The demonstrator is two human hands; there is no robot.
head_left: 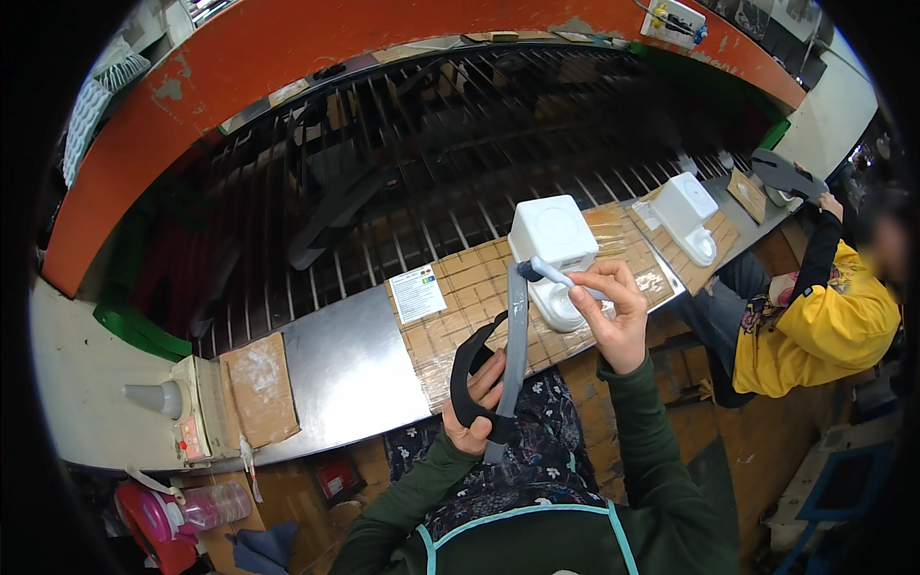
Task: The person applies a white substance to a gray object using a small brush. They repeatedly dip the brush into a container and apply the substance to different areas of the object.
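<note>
My left hand is closed around a sandal, its fingers through the black strap. The sandal has a grey sole, turned edge-on with its far end pointing up. In my right hand a small brush with a pale handle is pinched between thumb and fingers. Its dark bristles touch or nearly touch the sole's far end; I cannot tell which. Just behind the brush stands a white box-shaped dispenser with a round cup at its front, partly hidden by my right fingers.
Cardboard covers the metal ledge, with a printed label on it. Beyond runs a roller conveyor carrying dark soles under an orange frame. At right, a person in yellow holds a grey sole near a second dispenser.
</note>
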